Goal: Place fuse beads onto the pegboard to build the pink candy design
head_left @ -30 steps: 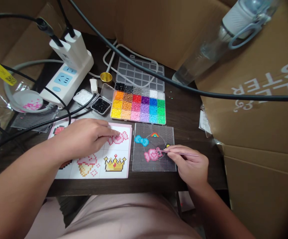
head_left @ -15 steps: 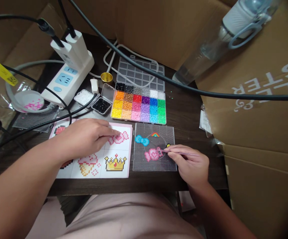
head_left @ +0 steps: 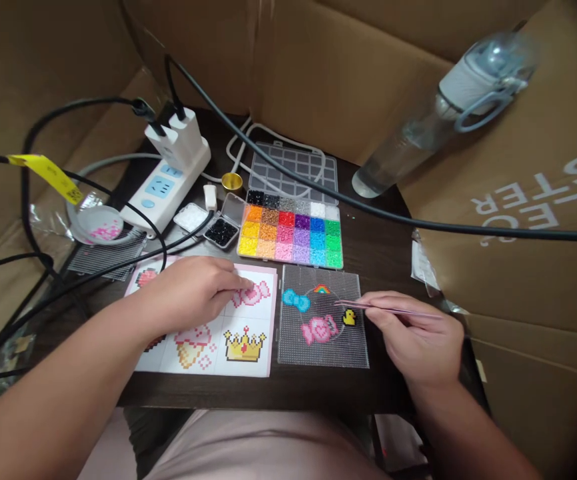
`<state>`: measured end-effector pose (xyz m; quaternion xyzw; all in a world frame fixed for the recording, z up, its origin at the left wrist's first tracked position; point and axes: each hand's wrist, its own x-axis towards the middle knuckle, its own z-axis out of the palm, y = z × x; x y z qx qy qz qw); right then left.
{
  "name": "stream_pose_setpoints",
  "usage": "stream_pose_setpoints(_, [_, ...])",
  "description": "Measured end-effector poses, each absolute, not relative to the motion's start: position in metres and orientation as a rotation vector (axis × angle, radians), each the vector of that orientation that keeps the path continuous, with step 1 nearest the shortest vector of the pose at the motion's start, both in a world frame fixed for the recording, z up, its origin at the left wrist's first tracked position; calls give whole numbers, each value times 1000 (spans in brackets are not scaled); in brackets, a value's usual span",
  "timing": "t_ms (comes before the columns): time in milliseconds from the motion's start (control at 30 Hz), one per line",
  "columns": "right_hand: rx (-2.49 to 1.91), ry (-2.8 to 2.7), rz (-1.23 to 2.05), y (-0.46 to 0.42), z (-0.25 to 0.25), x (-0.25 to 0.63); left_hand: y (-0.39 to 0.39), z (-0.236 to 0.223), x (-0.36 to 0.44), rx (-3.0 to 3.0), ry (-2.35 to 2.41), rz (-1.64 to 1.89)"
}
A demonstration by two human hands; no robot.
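I have the pegboard (head_left: 324, 356), clear plastic with a fine grid of pegs, lying flat on the dark wood-grain table (head_left: 318, 393), right of centre near the front edge. The tweezers (head_left: 353, 305), slim and pink, reach over it from the right, and I can't tell whether their tips hold a bead.

My right hand (head_left: 421, 337) pinches the tweezers between thumb and fingers, just beyond the board's right edge. My left hand (head_left: 193, 290) lies left of the board, index finger stretched onto the printed candy (head_left: 257, 295), the other fingers curled; I can't see what is beneath them.

On the pegboard, the pink bead candy (head_left: 319, 329) sits toward the near side, with a paler heart outline at its middle. A blue bow (head_left: 296, 301) is at the far left, a small rainbow (head_left: 321, 289) at the far middle and a yellow duck (head_left: 350, 317) at the right.

The glossy paper chart (head_left: 263, 320) lies just left of the board, showing a gold crown (head_left: 244, 345) and an ice cream (head_left: 191, 347). Beyond both is the sorted bead box (head_left: 290, 261), hard clear plastic, its gridded lid laid back. Farther left stands a white power strip (head_left: 156, 203); far right, a transparent bottle (head_left: 393, 153) leans against brown cardboard (head_left: 533, 300).
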<state>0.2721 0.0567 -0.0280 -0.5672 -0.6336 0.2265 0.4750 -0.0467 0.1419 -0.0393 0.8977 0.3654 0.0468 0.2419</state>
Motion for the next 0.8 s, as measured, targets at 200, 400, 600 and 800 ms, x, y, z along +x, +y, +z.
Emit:
stream_pose_setpoints(200, [-1389, -1568, 569, 110, -14, 251, 141, -33, -45, 2453, 1006, 125])
stream_pose_setpoints(400, [-1460, -1529, 674, 139, -27, 221, 140, -31, -44, 2455, 1022, 100])
stream_pose_setpoints(600, [-1481, -1475, 670, 139, -38, 211, 140, -34, -45, 2450, 1007, 147])
stream_pose_setpoints(800, [-1487, -1474, 680, 140, -43, 212, 141, -34, -44, 2464, 1005, 142])
